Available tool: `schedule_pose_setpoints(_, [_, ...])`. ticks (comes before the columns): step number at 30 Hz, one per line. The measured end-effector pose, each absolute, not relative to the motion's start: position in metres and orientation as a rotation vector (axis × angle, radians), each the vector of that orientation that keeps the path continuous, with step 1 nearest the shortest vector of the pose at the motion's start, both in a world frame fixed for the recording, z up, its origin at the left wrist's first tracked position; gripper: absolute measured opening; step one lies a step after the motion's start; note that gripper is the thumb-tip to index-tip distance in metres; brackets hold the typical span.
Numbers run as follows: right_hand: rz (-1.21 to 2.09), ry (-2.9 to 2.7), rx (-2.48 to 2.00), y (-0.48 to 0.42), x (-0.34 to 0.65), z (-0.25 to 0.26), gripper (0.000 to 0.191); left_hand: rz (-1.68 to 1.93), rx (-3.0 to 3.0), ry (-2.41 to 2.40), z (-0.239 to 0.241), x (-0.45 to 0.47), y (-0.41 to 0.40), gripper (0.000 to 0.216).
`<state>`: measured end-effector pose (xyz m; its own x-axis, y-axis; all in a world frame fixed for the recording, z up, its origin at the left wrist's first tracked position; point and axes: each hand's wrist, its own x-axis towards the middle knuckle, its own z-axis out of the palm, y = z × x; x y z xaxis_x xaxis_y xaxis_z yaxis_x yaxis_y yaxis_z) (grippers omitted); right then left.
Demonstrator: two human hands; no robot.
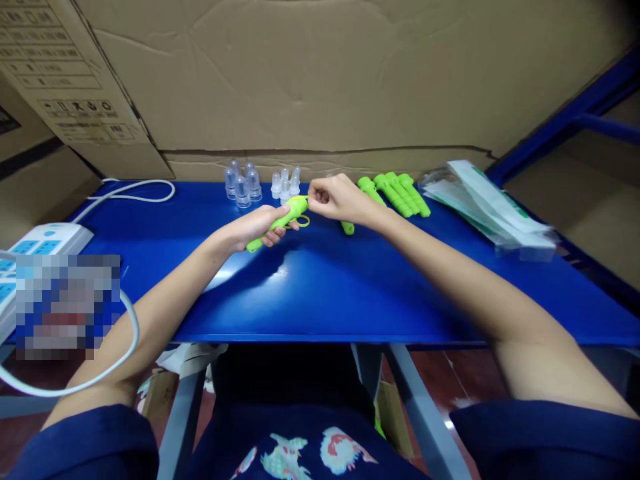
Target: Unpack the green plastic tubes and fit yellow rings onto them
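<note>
In my left hand (pixel 267 225), closed around it, lies a lime-green ribbed plastic handle (pixel 255 245), tilted up to the right above the table. My right hand (pixel 333 199) is at its upper end, pinching a thin yellow band (pixel 299 198) that runs across the handle's head. A yellow loop (pixel 303 221) shows just below, beside my left fingertips. Behind my hands stand several clear plastic bottle-like caps (pixel 243 190) and several smaller whitish caps (pixel 285 187). More green handles (pixel 400 195) lie right of my right hand, and another green handle (pixel 348 228) is partly hidden beneath it.
The blue table (pixel 310 293) is backed by a cardboard wall (pixel 300 80). Plastic bags with green-and-white labels (pixel 493 207) lie at the right. At the left are a white power strip (pixel 45 243), its looping cable (pixel 145 190) and a pixelated patch.
</note>
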<state>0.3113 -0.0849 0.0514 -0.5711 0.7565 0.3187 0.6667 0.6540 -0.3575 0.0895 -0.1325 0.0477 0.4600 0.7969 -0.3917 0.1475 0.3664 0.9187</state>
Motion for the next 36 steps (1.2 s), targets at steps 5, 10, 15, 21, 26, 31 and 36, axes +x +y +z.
schedule_pose_setpoints(5, [0.169, -2.236, -1.327, -0.071, 0.347, 0.059, 0.015, 0.266, 1.099, 0.911, 0.056, 0.058, -0.134, 0.044])
schedule_pose_setpoints(10, [0.421, -2.372, -1.202, -0.081, 0.351, 0.044, 0.012, 0.554, 1.053, 0.837, 0.059, 0.048, -0.129, 0.041])
schedule_pose_setpoints(15, [0.611, -2.245, -1.22, -0.085, 0.315, 0.025, 0.008, 0.687, 1.027, 0.841, 0.046, 0.06, -0.13, 0.027])
schedule_pose_setpoints(21, [1.41, -2.038, -0.923, -0.123, 0.294, 0.023, 0.052, 1.096, 1.263, 0.826, 0.026, 0.093, -0.135, 0.029])
schedule_pose_setpoints(26, [1.57, -1.866, -0.762, -0.145, 0.294, 0.017, 0.055, 1.128, 1.33, 0.759, 0.026, 0.123, -0.156, 0.042])
schedule_pose_setpoints(31, [1.416, -1.896, -0.878, -0.143, 0.327, 0.03, 0.048, 1.062, 1.462, 0.826, 0.02, 0.132, -0.158, 0.042])
schedule_pose_setpoints(36, [0.805, -1.978, -1.557, -0.118, 0.388, 0.047, 0.039, 1.027, 1.641, 0.996, 0.004, 0.125, -0.141, 0.036])
